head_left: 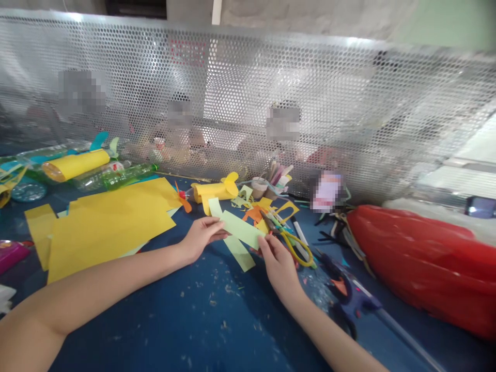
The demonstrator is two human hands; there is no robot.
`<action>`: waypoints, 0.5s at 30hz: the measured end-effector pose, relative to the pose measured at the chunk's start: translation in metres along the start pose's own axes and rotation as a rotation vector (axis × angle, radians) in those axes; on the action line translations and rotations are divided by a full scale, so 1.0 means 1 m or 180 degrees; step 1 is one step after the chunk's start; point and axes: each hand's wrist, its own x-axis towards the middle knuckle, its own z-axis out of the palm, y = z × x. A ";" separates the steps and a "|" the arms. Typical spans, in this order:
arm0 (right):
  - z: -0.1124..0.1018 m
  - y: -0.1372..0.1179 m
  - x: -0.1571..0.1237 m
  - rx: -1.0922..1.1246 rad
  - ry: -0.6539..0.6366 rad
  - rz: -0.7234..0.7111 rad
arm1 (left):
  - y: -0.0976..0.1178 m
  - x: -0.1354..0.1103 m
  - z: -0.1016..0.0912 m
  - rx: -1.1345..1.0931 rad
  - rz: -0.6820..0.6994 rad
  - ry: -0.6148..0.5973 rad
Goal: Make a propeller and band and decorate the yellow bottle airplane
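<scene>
A pale green paper strip (243, 229) stretches between my two hands above the blue table. Its left end is pinched by my left hand (204, 235), its right end by my right hand (279, 258). A second pale green strip (239, 253) crosses beneath it at a slant; whether it lies on the table or touches my left fingers I cannot tell. Just right of the strips lie scissors with yellow handles (298, 248). Behind them sits a yellow paper tube with rounded fins (217, 191), beside an orange propeller (184, 197).
Yellow paper sheets (112, 222) spread at left, with plastic bottles (129, 175) and another yellow paper tube (77, 165) behind. A blue glue gun (358, 297) and a red plastic bag (422, 258) lie at right. A perforated metal screen (240, 77) closes off the back.
</scene>
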 end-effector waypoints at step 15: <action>-0.006 -0.005 0.002 -0.0552 0.0212 -0.0178 | -0.009 0.000 -0.003 0.0716 0.0099 -0.0367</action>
